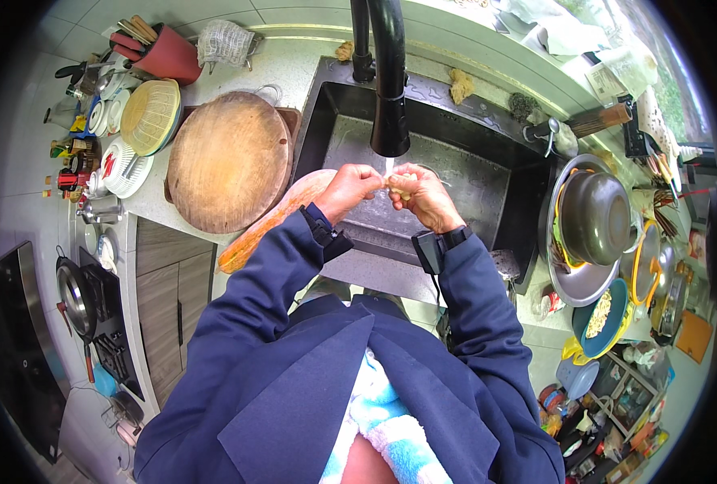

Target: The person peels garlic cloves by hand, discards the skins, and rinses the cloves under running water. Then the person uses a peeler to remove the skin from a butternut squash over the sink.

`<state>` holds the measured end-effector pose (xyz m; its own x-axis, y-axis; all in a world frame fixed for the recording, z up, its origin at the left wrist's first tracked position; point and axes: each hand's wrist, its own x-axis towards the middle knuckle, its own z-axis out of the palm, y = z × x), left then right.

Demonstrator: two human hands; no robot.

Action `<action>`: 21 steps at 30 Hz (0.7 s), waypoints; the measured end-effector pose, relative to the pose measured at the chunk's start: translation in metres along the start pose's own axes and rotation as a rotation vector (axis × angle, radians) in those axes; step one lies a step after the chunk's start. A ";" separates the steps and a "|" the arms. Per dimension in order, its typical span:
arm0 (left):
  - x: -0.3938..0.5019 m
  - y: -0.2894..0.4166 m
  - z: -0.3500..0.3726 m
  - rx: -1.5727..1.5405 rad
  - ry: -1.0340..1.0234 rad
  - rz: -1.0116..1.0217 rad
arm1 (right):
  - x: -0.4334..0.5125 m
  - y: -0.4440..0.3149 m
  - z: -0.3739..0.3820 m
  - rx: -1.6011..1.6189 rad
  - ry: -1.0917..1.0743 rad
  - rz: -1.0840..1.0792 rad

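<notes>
Both my hands are together over the black sink, just below the mouth of the black faucet. A thin white stream of water falls onto my fingertips. My right hand is curled around pale yellowish food pieces, perhaps garlic cloves; the fingers partly hide them. With thumb and forefinger pinched, my left hand meets the right fingertips at what looks like a small pale piece, mostly covered. Under my left wrist, a long orange squash lies along the sink's left edge.
A round wooden chopping board is left of the sink. On the right stand a steel basin with an upturned metal bowl and a teal bowl of chopped food. A red knife block and a yellow colander are at back left.
</notes>
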<state>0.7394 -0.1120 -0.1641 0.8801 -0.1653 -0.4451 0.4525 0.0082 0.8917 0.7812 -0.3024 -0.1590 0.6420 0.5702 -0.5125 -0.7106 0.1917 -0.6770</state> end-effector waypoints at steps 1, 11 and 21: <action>0.000 -0.001 0.000 -0.055 0.003 -0.006 | 0.000 0.000 0.001 0.010 0.020 -0.006; -0.004 -0.003 -0.002 -0.158 -0.020 -0.035 | 0.004 0.006 -0.004 0.064 -0.007 -0.006; -0.006 -0.001 -0.001 -0.243 -0.029 -0.052 | 0.009 0.010 -0.006 0.204 -0.067 -0.008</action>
<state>0.7338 -0.1097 -0.1619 0.8518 -0.2003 -0.4841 0.5215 0.2356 0.8201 0.7814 -0.3004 -0.1736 0.6321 0.6185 -0.4668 -0.7536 0.3504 -0.5562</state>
